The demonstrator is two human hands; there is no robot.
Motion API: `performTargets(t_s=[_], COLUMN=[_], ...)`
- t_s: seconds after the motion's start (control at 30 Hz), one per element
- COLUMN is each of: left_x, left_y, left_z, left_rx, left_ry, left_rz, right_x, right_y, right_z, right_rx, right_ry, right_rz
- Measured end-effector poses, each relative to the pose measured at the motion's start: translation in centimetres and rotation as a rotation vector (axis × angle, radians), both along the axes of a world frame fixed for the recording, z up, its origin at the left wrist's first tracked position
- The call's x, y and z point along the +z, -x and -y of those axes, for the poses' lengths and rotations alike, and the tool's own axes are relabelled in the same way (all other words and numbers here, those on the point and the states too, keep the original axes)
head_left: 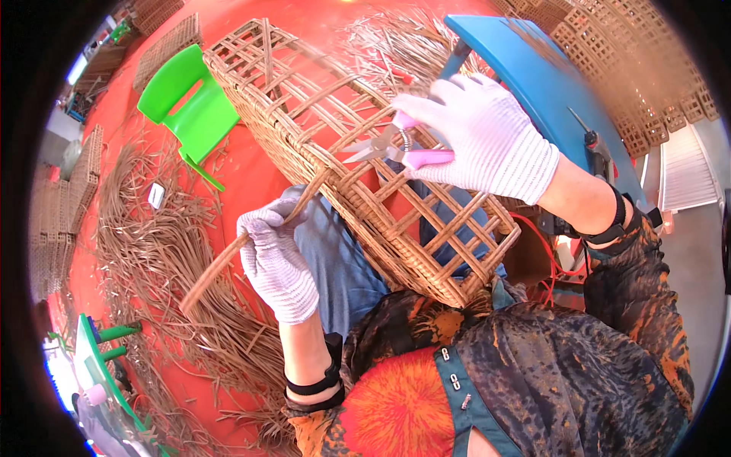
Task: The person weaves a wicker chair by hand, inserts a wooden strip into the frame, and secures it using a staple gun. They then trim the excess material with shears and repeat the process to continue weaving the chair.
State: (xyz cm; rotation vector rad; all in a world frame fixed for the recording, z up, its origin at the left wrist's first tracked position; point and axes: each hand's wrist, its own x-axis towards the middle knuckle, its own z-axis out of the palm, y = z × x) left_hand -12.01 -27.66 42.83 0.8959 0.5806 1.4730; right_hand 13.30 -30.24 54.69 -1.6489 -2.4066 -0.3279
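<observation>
A long brown wicker basket frame (pixel 415 238) with an open lattice side lies across my lap. My left hand (pixel 276 263), in a pale knitted glove, is closed around a loose wicker strand (pixel 217 276) that runs up to the basket's near-left edge. In my right hand (pixel 487 137), also gloved, is a pair of pink-handled pruning shears (pixel 426 158). Its blades are spread and point left, above the lattice and close to where the strand meets the rim. The right fingers wrap the handles; the left fingertips are partly hidden by the strand.
Loose wicker strands (pixel 175 259) lie heaped on the red floor (pixel 232 164) to the left, with another pile (pixel 396 46) beyond the basket. A green chair (pixel 190 103) stands at the far left. On the right is a blue table (pixel 544 72) with tools, beside stacked woven baskets (pixel 632 68).
</observation>
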Motion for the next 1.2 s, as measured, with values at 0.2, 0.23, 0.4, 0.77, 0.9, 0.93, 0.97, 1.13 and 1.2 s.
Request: performTargets(t_s=[0.2, 0.23, 0.4, 0.77, 0.9, 0.93, 0.97, 1.13, 1.2], left_x=[-3.3, -3.5, -2.5, -0.6, -5.0, -5.7, -6.1, -14.2, -18.4], left_y=[1.6, 1.6, 2.4, 13.7, 10.2, 8.4, 8.0, 14.6, 18.7], left_z=[-2.7, -2.9, -3.9, -6.7, -5.5, -5.4, -4.7, -2.3, 0.0], left_rx=[-0.158, -0.207, -0.209, 0.091, 0.121, 0.137, 0.180, -0.012, -0.038], left_ry=[0.269, 0.265, 0.305, 0.219, 0.449, 0.470, 0.475, 0.573, 0.574], left_rz=[0.302, 0.350, 0.310, 0.495, 0.244, 0.050, -0.160, -0.794, -1.345], right_x=[0.1, 0.4, 0.9, 2.7, 2.1, 1.0, -0.2, -7.7, -10.2], right_y=[2.2, 2.7, 3.7, 1.4, -6.7, -11.0, -14.2, -26.0, -29.1], right_z=[-1.9, -2.0, -3.3, -3.9, -3.1, -2.2, -1.6, 2.9, 5.3], right_rx=[0.067, 0.085, 0.080, 0.003, -0.313, -0.440, -0.543, -1.052, -1.171], right_ry=[-0.034, -0.021, 0.025, 0.125, 0.234, 0.155, 0.074, 0.372, 0.319], right_rz=[0.156, 0.206, 0.363, 0.023, -0.146, -0.171, -0.213, -0.109, -0.012])
